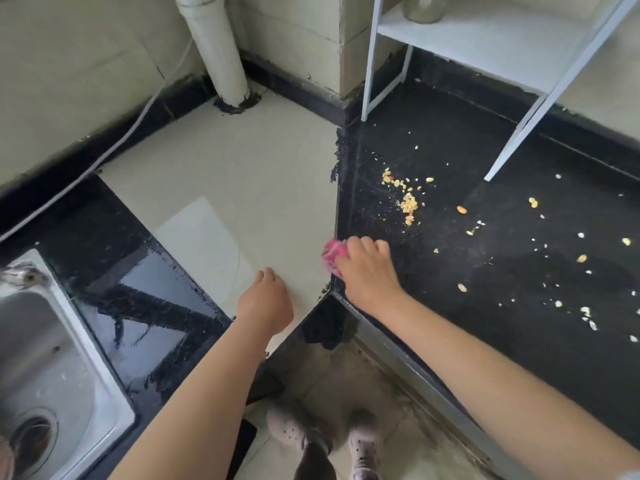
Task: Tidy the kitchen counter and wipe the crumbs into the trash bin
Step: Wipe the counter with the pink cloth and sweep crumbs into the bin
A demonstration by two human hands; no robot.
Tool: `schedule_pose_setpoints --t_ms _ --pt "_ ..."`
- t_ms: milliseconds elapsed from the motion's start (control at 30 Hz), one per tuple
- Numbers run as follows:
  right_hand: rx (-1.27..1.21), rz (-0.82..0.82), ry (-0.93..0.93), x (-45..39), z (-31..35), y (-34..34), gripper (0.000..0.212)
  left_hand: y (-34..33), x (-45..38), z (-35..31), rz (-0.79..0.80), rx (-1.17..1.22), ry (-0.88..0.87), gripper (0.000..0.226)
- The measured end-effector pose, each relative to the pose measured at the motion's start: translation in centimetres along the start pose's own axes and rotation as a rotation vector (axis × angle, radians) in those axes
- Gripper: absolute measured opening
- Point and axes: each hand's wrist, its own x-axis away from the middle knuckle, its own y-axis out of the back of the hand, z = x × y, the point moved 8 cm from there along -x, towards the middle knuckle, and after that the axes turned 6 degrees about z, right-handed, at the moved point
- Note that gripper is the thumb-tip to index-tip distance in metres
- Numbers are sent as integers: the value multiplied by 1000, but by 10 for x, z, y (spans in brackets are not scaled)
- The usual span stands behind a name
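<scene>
Both arms reach up from the bottom of the frame; the left hand (265, 299) rests at the near edge of the pale cream section of the table (221, 174) at centre, its fingers curled under and holding nothing that I can see. Just to its right, the right hand (369, 268) presses down with fingers curled around a pink cloth (329, 256), which pokes out on the hand's left side, right at the seam where the cream surface meets the black one. Below, at the bottom centre, a pair of pale dotted shoes (363, 445) stands on the tiled floor. At lower left a steel sink (45, 358) is set into glossy black table top that looks wet. Beyond the right hand, on the dark surface in the middle right of the frame, lies a dense cluster of yellow crumbs (408, 202), well apart from the cloth, with looser crumbs and pale flakes strewn toward the right edge. Farther back, at upper right, the legs of a white metal rack (512, 140) stand on the black surface, one leg near the scattered bits. At upper centre a white pipe (218, 46) goes down into the cream surface by the tiled wall, and a white cable (114, 147) runs along the black backsplash at upper left.
</scene>
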Motion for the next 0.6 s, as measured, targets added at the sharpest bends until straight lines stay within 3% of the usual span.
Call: schedule_pose_setpoints --t_ms 233,467,600 --pt "-104 81 -156 4 -22 -30 40 7 -1 2 18 -91 -48 47" --pt "-43 75 -645 35 -116 -10 28 17 0 4 60 -201 -97 47" --pt "-39 97 -718 47 -126 -2 28 22 -2 8 55 -234 -143 42"
